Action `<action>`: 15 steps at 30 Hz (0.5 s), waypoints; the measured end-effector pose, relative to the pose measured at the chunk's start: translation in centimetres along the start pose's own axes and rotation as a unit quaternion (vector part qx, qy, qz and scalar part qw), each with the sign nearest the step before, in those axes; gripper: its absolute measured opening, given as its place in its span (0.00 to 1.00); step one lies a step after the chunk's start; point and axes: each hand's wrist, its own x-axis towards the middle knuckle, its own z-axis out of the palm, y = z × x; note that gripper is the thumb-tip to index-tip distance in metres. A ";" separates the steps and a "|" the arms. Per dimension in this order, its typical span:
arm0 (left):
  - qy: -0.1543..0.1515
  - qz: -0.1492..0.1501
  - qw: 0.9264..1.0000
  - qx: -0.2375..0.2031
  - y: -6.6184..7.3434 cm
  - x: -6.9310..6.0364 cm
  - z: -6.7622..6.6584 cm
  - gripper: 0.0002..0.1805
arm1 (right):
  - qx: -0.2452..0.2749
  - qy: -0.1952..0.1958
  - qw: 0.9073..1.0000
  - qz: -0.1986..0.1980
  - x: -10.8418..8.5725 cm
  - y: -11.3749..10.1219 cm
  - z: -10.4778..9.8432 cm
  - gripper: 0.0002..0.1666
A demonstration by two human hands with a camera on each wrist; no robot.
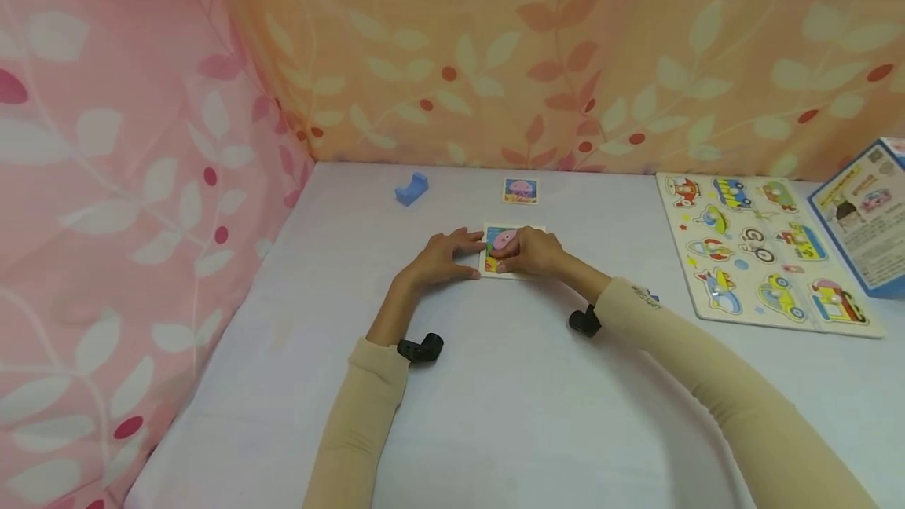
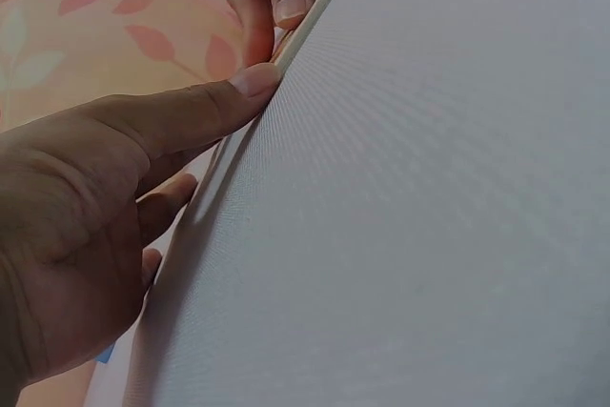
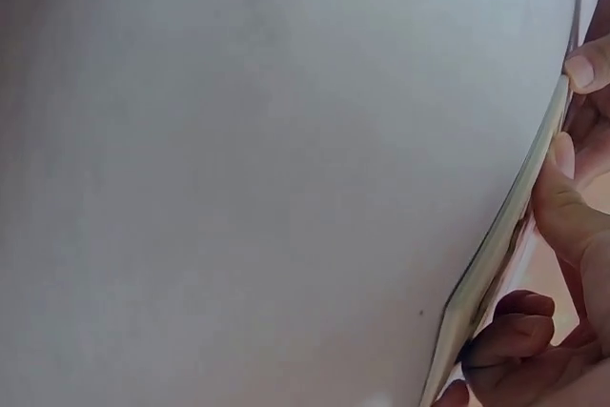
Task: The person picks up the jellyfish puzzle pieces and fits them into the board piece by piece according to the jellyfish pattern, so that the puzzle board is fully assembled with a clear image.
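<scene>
A small rectangular picture puzzle [image 1: 491, 264] with a pink cartoon pig lies flat near the middle of the table. My left hand [image 1: 440, 258] rests at its left edge, fingers fairly straight, the thumb [image 2: 255, 79] touching the near corner. Over the right part bends my right hand [image 1: 536, 251], with curled fingers and the thumb pinching at a part of the picture; the hand hides most of that part. In the right wrist view, the puzzle's edge [image 3: 496, 245] shows side-on beside the curled right fingers [image 3: 519, 326].
Behind the puzzle lies a small square picture card [image 1: 520, 191], with a blue curved block [image 1: 412, 189] to its left. A vehicle peg-puzzle board [image 1: 742, 265] is on the right, next to a blue-edged box [image 1: 866, 218]. Patterned cloth [image 1: 459, 61] hangs along the back and left.
</scene>
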 end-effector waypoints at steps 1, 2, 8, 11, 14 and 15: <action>0.001 0.000 1.000 -0.003 0.0 0.0 0.1 0.31 | 0.004 -0.003 1.000 -0.002 -0.2 -0.1 -0.1 0.19; 0.000 -0.001 1.000 -0.003 0.0 0.1 0.3 0.31 | 0.013 -0.009 1.000 -0.009 -0.3 0.0 -0.1 0.19; -0.013 0.007 1.000 0.002 0.2 0.4 1.1 0.30 | 0.052 -0.008 0.997 -0.048 -2.5 1.7 -2.5 0.21; -0.006 0.010 1.000 -0.008 0.5 0.4 0.8 0.29 | 0.040 0.005 0.999 -0.025 -4.7 3.4 -4.6 0.21; -0.005 0.009 1.000 -0.018 0.6 0.1 0.3 0.27 | 0.018 -0.003 1.000 0.016 -7.7 5.0 -6.1 0.23; -0.008 0.008 1.000 -0.020 0.5 0.0 0.2 0.27 | 0.012 -0.004 1.000 0.027 -8.8 5.6 -6.3 0.23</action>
